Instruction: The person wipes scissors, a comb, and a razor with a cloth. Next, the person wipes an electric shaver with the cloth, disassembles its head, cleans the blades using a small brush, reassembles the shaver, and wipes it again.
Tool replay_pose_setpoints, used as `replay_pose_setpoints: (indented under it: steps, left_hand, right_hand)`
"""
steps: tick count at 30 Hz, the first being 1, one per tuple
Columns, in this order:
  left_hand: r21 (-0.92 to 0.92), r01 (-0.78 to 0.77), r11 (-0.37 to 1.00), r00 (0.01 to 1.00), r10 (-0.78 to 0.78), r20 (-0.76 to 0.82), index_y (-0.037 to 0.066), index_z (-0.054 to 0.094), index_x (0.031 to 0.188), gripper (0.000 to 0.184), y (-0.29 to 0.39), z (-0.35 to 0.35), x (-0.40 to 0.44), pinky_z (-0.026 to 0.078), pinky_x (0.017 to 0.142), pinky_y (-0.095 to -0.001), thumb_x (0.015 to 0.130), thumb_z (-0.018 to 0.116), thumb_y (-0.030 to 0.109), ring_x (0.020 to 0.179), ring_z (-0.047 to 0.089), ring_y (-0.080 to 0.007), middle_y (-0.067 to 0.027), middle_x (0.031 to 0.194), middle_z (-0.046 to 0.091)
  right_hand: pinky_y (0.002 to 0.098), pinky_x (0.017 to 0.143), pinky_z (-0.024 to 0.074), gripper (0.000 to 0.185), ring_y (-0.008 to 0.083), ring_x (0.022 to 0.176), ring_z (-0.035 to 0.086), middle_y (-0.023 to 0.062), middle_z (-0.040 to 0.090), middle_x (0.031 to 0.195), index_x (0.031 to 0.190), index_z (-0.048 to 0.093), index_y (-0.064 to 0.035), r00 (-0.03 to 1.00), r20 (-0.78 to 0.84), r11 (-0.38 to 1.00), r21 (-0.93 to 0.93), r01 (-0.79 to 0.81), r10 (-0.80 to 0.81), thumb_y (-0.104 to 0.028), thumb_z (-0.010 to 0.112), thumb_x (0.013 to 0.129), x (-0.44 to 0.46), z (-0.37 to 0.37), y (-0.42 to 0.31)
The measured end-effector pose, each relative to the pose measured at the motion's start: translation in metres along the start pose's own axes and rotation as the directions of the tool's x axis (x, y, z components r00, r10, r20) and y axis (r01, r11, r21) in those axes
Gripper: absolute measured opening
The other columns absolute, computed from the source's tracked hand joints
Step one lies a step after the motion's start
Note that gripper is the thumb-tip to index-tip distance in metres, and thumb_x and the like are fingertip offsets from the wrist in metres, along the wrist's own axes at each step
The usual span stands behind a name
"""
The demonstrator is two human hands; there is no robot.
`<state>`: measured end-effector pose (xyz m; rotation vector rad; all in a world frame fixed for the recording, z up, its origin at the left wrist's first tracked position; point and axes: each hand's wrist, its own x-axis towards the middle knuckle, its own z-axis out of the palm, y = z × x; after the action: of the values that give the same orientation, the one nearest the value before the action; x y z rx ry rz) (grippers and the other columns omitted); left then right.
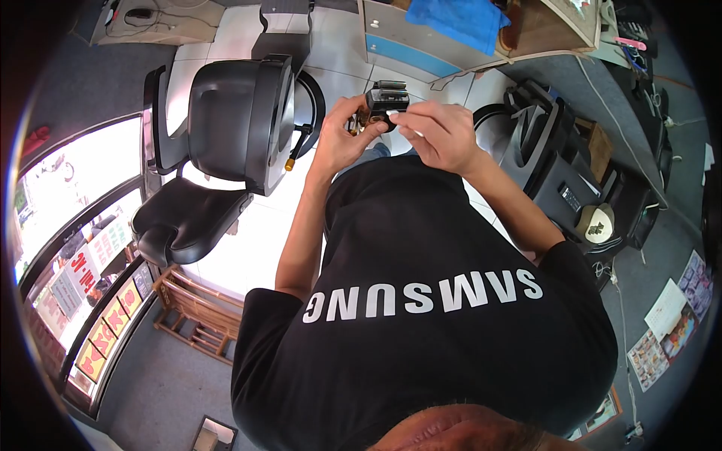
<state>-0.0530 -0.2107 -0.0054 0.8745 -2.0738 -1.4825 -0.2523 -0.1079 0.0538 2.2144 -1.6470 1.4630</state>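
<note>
Tiled floor (338, 54) and grey walls surround the wearer in this head view, with directions read clockwise from 12 at the top. At 12 o'clock, above the black shirt (421, 225), is the shaver (388, 98), its paired foils uppermost. Left hand (347, 135): fingers curled around the shaver's side, thumb extended toward its lower part. Right hand (442, 137): thumb and fingertips brought narrowly together on a small white item (392, 114), whose end lies at the shaver's face; whether the two touch cannot be told. A black chair (229, 120) stands at 10 o'clock, a window (86, 177) at 9 and a bamboo bench (197, 312) at 8. Blue cloth (460, 22) drapes over a cabinet (398, 58) at 1 o'clock. At 3 o'clock lie a remote (569, 197) and, just beyond it, a cap (599, 224).
</note>
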Motion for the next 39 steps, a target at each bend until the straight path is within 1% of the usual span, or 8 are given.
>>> replay_pose_setpoints:
  steps: [13, 20, 22, 24, 25, 28, 34, 39]
  left_hand:
    - [0.006, 0.030, 1.000, 1.000, -0.030, 0.007, 0.001, 0.072, 0.120, 0.049, 0.008, -0.002, 0.001, 0.052, 0.077, -0.0358, 0.077, 0.092, 0.014, 0.084, 0.059, -0.0218, -0.0078, 0.088, 0.065]
    - [0.018, 0.008, 1.000, 1.000, -0.009, 0.023, 0.003, 0.073, 0.121, 0.050, 0.002, -0.003, 0.002, 0.052, 0.077, -0.0359, 0.077, 0.092, 0.015, 0.084, 0.059, -0.0221, -0.0071, 0.087, 0.065]
    - [-0.001, -0.027, 1.000, 0.999, 0.027, 0.035, 0.004, 0.073, 0.123, 0.051, 0.002, -0.003, 0.003, 0.051, 0.078, -0.0359, 0.077, 0.092, 0.015, 0.086, 0.059, -0.0218, -0.0065, 0.090, 0.067]
    - [-0.029, -0.036, 0.999, 0.998, 0.038, 0.047, 0.004, 0.073, 0.125, 0.053, 0.003, -0.003, 0.005, 0.051, 0.079, -0.0360, 0.077, 0.092, 0.015, 0.088, 0.059, -0.0218, -0.0059, 0.094, 0.070]
    - [-0.048, -0.028, 0.998, 0.998, 0.030, 0.055, 0.004, 0.073, 0.125, 0.053, 0.004, -0.003, 0.005, 0.051, 0.080, -0.0360, 0.077, 0.091, 0.014, 0.089, 0.059, -0.0220, -0.0057, 0.096, 0.071]
    - [-0.075, -0.046, 0.996, 0.995, 0.052, 0.079, 0.005, 0.072, 0.126, 0.054, 0.011, -0.004, 0.008, 0.050, 0.082, -0.0365, 0.077, 0.091, 0.014, 0.092, 0.059, -0.0233, -0.0057, 0.101, 0.073]
    - [-0.068, -0.075, 0.995, 0.990, 0.082, 0.118, 0.004, 0.072, 0.126, 0.055, 0.010, -0.001, 0.009, 0.050, 0.084, -0.0374, 0.075, 0.091, 0.013, 0.092, 0.059, -0.0255, -0.0064, 0.100, 0.072]
    - [-0.055, -0.050, 0.997, 0.990, 0.056, 0.127, 0.004, 0.072, 0.126, 0.057, 0.014, -0.002, 0.010, 0.049, 0.084, -0.0372, 0.073, 0.092, 0.014, 0.092, 0.058, -0.0249, -0.0065, 0.096, 0.071]
  right_hand:
    - [0.0319, 0.049, 0.0524, 0.036, 0.0192, 0.061, 0.067, 0.0036, 0.070, 0.089, 0.108, 0.076, -0.0122, 0.998, -0.025, 0.998, -0.035, -0.060, 0.060, -0.005, 0.084, 0.074, 0.008, 0.000, 0.001]
    - [0.0316, 0.053, 0.0537, 0.031, 0.0213, 0.065, 0.068, 0.0057, 0.068, 0.083, 0.111, 0.075, -0.0095, 0.999, 0.028, 0.999, 0.043, -0.023, 0.022, -0.008, 0.083, 0.081, 0.013, -0.007, -0.004]
    - [0.0275, 0.053, 0.0470, 0.016, 0.0143, 0.062, 0.060, 0.0018, 0.064, 0.080, 0.107, 0.073, -0.0058, 0.892, 0.066, 0.839, 0.316, -0.443, 0.447, -0.014, 0.074, 0.093, 0.021, -0.011, 0.001]
    - [0.0234, 0.054, 0.0403, 0.020, 0.0072, 0.060, 0.052, -0.0021, 0.060, 0.077, 0.103, 0.071, -0.0022, 0.620, 0.212, 0.449, 0.521, -0.725, 0.755, -0.021, 0.064, 0.106, 0.035, -0.016, 0.009]
    - [0.0210, 0.054, 0.0341, 0.035, 0.0023, 0.059, 0.044, -0.0052, 0.054, 0.072, 0.101, 0.070, -0.0015, 0.558, 0.289, 0.323, 0.578, -0.750, 0.778, -0.031, 0.054, 0.111, 0.048, -0.020, 0.010]
    - [0.0205, 0.053, 0.0303, 0.033, 0.0022, 0.058, 0.043, -0.0051, 0.052, 0.069, 0.101, 0.071, -0.0038, 0.518, 0.547, 0.208, 0.529, -0.823, 0.658, -0.032, 0.056, 0.110, 0.051, -0.024, 0.030]
    - [0.0216, 0.054, 0.0287, 0.032, 0.0024, 0.058, 0.038, -0.0064, 0.048, 0.068, 0.100, 0.071, -0.0057, 0.361, 0.489, 0.083, 0.501, -0.862, 0.794, -0.033, 0.058, 0.108, 0.050, -0.011, 0.044]
    - [0.0211, 0.053, 0.0276, 0.032, 0.0028, 0.058, 0.038, -0.0064, 0.048, 0.068, 0.098, 0.070, -0.0058, 0.431, 0.536, 0.194, 0.441, -0.876, 0.726, -0.033, 0.058, 0.108, 0.051, -0.006, 0.043]
